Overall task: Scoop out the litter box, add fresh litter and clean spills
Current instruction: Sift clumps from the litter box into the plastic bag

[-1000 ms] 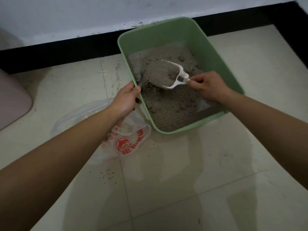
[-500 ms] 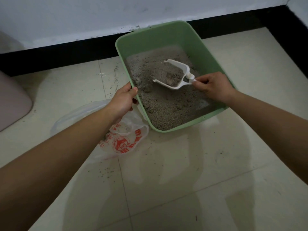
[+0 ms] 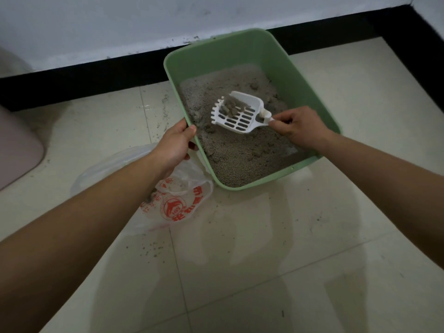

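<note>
Above the litter point(image 3: 240, 162) in the green litter box point(image 3: 240, 51), the right hand point(image 3: 300, 128) pinches the handle of the white scoop point(image 3: 236, 118), clumps point(image 3: 231, 108) heaped near its toothed lip; any tilt toward the plastic bag point(image 3: 182, 203) (just beside the box) could spill them onto the tiles point(image 3: 312, 236). The left hand point(image 3: 176, 145) grips the rim with curled fingers. Half a second earlier the scoop sat lower, edge-on; now its slots face up.

Saw a pale tiled floor point(image 3: 312, 260), met along its far edge by a black baseboard point(image 3: 84, 80) under a white wall point(image 3: 96, 25). Noted a pinkish rounded object point(image 3: 16, 147) at the floor's left edge.
</note>
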A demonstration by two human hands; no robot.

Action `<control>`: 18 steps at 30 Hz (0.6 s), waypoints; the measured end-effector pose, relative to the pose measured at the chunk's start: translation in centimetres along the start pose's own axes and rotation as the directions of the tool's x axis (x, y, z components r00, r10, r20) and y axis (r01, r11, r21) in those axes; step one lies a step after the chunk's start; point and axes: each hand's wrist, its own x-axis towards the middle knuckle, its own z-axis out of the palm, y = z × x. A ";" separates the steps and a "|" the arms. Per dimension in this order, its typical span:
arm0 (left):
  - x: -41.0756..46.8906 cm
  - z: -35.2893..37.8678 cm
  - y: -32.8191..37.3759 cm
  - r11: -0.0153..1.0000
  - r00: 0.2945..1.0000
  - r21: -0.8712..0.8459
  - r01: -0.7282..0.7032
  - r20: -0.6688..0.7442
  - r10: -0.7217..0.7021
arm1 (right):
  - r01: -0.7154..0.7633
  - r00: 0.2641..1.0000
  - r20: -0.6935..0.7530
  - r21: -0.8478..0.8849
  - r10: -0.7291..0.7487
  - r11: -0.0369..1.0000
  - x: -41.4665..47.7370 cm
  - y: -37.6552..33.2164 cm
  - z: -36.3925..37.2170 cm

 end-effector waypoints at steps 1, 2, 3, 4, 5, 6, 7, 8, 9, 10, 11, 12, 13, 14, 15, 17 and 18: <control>0.0 0.0 0.0 1.000 1.000 0.002 -0.001 0.001 0.001 | -0.002 1.000 -0.011 0.023 0.002 1.000 0.0 -0.1 -0.1; 0.0 0.0 0.1 1.000 1.000 0.003 -0.002 0.002 0.002 | -0.001 1.000 -0.021 0.042 0.001 0.999 0.0 -0.1 -0.1; 0.0 -0.1 0.1 1.000 1.000 0.001 -0.002 0.002 0.002 | 0.002 1.000 -0.018 0.041 -0.002 0.999 0.0 -0.2 -0.1; 0.0 -0.1 0.0 1.000 1.000 -0.002 -0.002 0.002 0.002 | 0.006 1.000 -0.001 0.016 -0.006 1.000 0.0 -0.3 -0.1; 0.1 -0.1 0.0 1.000 1.000 -0.003 -0.001 0.001 0.001 | 0.008 1.000 0.017 -0.010 -0.008 1.000 -0.2 -0.3 0.0; 0.1 -0.1 0.1 1.000 1.000 -0.002 0.000 0.000 0.000 | 0.008 1.000 0.020 -0.020 -0.008 1.000 -0.3 -0.2 -0.1; 0.1 -0.1 0.1 1.000 1.000 -0.002 0.000 0.000 0.000 | 0.008 1.000 0.011 -0.009 -0.008 1.000 -0.4 -0.2 -0.1; 0.0 -0.1 0.1 1.000 1.000 -0.003 0.001 0.001 -0.001 | 0.009 1.000 0.002 -0.001 -0.009 1.000 -0.5 -0.2 -0.1; 0.0 -0.2 0.1 1.000 1.000 -0.007 0.002 0.002 -0.002 | 0.012 1.000 0.001 -0.008 -0.012 1.000 -0.5 -0.2 -0.1; 0.0 -0.2 0.1 1.000 1.000 -0.009 0.005 0.004 -0.005 | 0.018 1.000 0.008 -0.028 -0.018 0.999 -0.6 -0.2 -0.2; 0.0 -0.2 0.1 1.000 1.000 -0.008 0.005 0.006 -0.005 | 0.020 1.000 0.012 -0.039 -0.020 0.999 -0.7 -0.2 -0.2; -0.1 -0.1 0.1 1.000 1.000 -0.004 0.005 0.009 -0.005 | 0.018 1.000 0.010 -0.032 -0.017 0.999 -0.8 -0.3 -0.2; -0.1 -0.1 0.2 1.000 1.000 -0.002 0.003 0.011 -0.003 | 0.013 1.000 0.007 -0.020 -0.013 1.000 -0.9 -0.3 -0.3; -0.1 -0.1 0.3 1.000 1.000 -0.002 0.002 0.012 -0.002 | 0.011 1.000 0.009 -0.020 -0.011 1.000 -0.9 -0.3 -0.3; 0.0 -0.2 0.2 1.000 1.000 -0.004 0.003 0.013 -0.003 | 0.011 1.000 0.017 -0.031 -0.011 0.999 -1.0 -0.3 -0.3; -0.1 -0.2 0.3 1.000 1.000 -0.004 0.006 0.018 -0.006 | 0.005 1.000 0.019 -0.026 -0.004 1.000 -1.1 -0.3 -0.4; -0.1 -0.2 0.3 1.000 1.000 0.000 0.005 0.019 -0.005 | 0.000 1.000 0.013 -0.010 0.000 1.000 -1.1 -0.3 -0.5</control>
